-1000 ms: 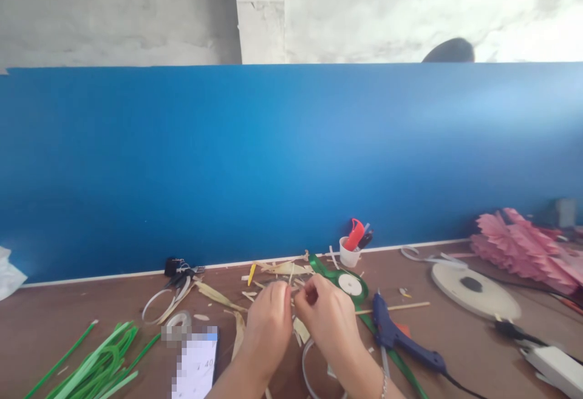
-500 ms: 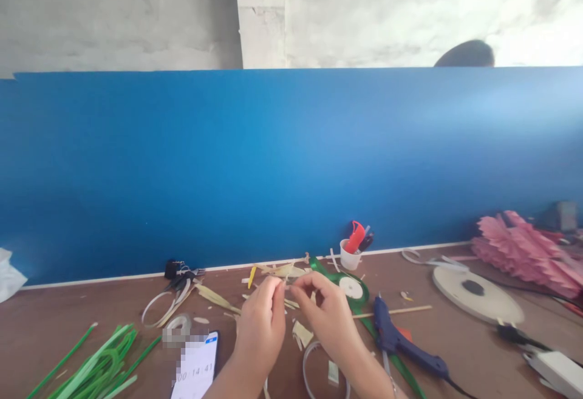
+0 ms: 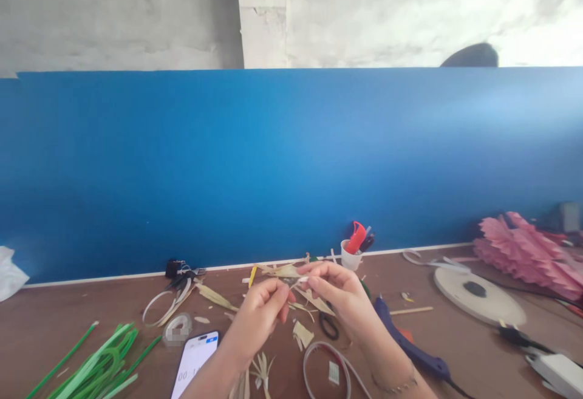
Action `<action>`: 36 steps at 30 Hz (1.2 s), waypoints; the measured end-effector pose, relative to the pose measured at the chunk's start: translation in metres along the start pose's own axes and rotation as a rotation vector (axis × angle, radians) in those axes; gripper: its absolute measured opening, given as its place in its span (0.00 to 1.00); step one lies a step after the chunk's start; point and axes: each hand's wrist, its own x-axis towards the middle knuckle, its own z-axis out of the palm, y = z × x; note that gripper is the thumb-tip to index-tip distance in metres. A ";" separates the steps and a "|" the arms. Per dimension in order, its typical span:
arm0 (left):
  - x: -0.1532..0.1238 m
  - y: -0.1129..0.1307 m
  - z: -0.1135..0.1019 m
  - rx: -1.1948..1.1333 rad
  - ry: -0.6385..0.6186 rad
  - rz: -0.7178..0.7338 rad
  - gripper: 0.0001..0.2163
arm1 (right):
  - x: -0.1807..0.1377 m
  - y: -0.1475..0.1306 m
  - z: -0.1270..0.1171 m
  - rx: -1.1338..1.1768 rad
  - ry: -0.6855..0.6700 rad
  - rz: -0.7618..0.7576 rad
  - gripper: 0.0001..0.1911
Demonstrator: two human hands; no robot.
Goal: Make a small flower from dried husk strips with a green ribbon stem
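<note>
The left hand (image 3: 257, 308) and right hand (image 3: 339, 293) had been opened out, their fingertips set farther apart. The right hand had been shifted right, so the white disc of the ribbon spool (image 3: 365, 288) was covered and a black scissors handle (image 3: 328, 327) was exposed. Nearer, a dried-leaf bundle (image 3: 262, 367) was revealed; the phone (image 3: 194, 353) was partly covered by the left forearm (image 3: 221, 359).
</note>
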 end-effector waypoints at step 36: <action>-0.005 0.009 0.004 0.502 0.053 0.092 0.12 | -0.008 -0.009 0.003 -0.783 0.028 -0.183 0.07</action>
